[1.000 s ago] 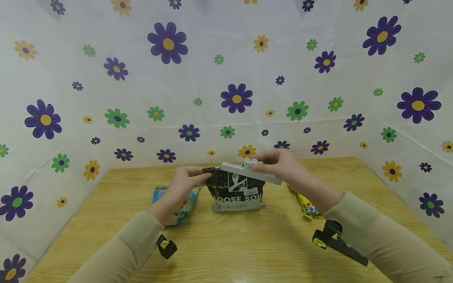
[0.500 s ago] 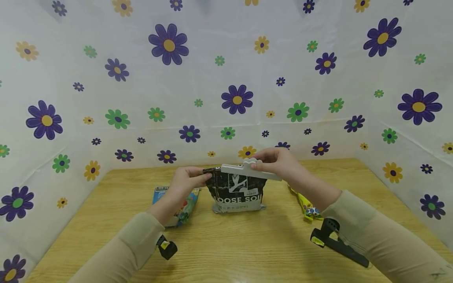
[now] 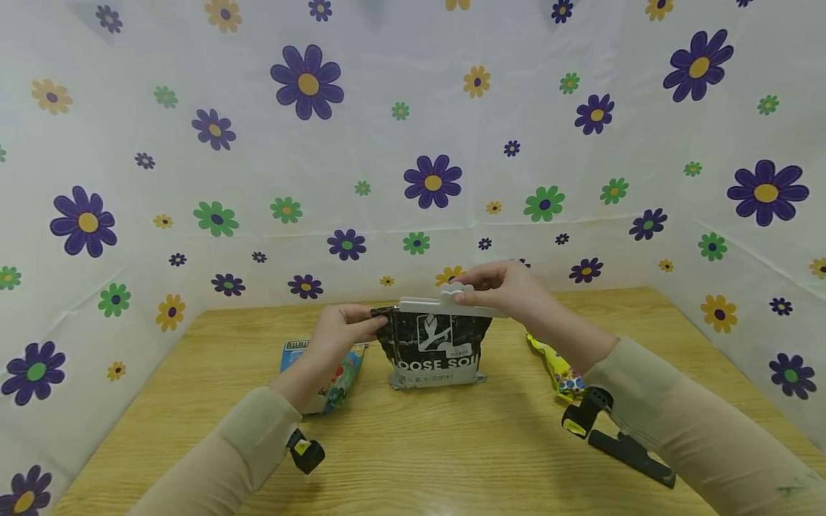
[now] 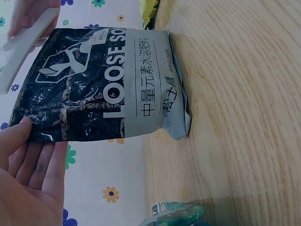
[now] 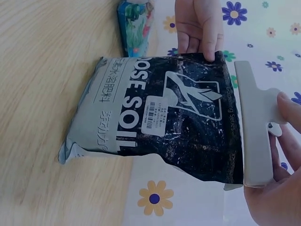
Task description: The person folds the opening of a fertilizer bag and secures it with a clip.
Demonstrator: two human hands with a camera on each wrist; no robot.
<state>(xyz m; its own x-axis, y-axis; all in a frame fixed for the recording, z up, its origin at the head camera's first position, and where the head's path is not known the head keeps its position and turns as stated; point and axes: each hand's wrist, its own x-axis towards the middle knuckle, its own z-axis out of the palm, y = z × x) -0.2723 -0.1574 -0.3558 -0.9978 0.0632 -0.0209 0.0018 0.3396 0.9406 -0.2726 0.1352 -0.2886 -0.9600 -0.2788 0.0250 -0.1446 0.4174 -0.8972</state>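
A black and grey bag [image 3: 435, 351] lettered LOOSE SOIL stands upright on the table [image 3: 419, 444]. My left hand [image 3: 345, 328] pinches its top left corner, thumb on the front and fingers behind, as the left wrist view shows. My right hand [image 3: 506, 290] grips a long white sealing clip [image 3: 419, 305] by its scalloped handle. The clip lies nearly level along the bag's top edge. In the right wrist view, the clip's bar [image 5: 254, 127] runs right beside that edge, and the right thumb [image 5: 287, 106] presses on the handle.
Behind my left forearm lies a blue patterned bag [image 3: 338, 383]. A yellow patterned bag [image 3: 560, 369] lies to the right, partly behind my right forearm. White cloth printed with flowers [image 3: 432, 181] hangs at the back and sides of the table.
The clip has turned from slanting down to the right to nearly level, and moved slightly left along the bag's top. My right hand rose a little with it. My left hand keeps its pinch.
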